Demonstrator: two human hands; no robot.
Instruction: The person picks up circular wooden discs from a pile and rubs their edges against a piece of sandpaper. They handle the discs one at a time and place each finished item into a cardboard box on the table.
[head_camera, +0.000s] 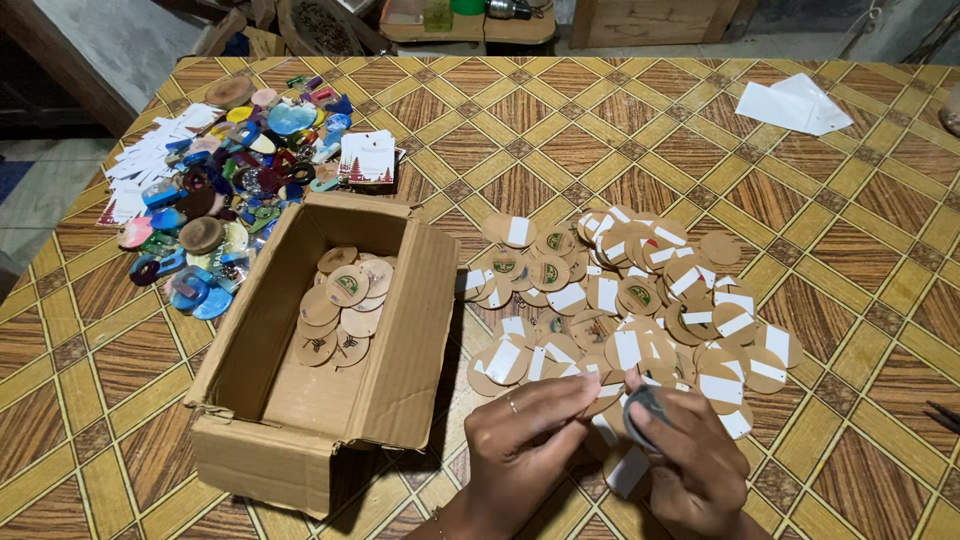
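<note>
At the near edge of the wood-patterned, yellow-latticed table (560, 150), your two hands meet over the front of the spread of round brown cardboard discs with white paper strips (640, 300). Your left hand (525, 440) has its fingers drawn together, pinching the edge of one tan disc (603, 392) that sits between both hands. Your right hand (690, 460) is curled shut around a small dark grey round piece (645, 408), with a white strip (628, 470) showing beneath it. The two hands touch at the fingertips, so the held pieces lie directly between them, neither hand reaching.

From your hands, the disc pile fans away forward and to the right, touching your knuckles at its near edge. The open brown cardboard box (400, 330) lies just beside your left hand, to its left; its long axis runs away from you, and a small heap of discs (345, 305) rests at its far end. Your left hand is clearly the nearer one to the box.

Beyond the box, a heap of colourful plastic rounds (225, 190) lies on scattered white cards (150, 165), and white folded paper (795, 105) lies far right.
</note>
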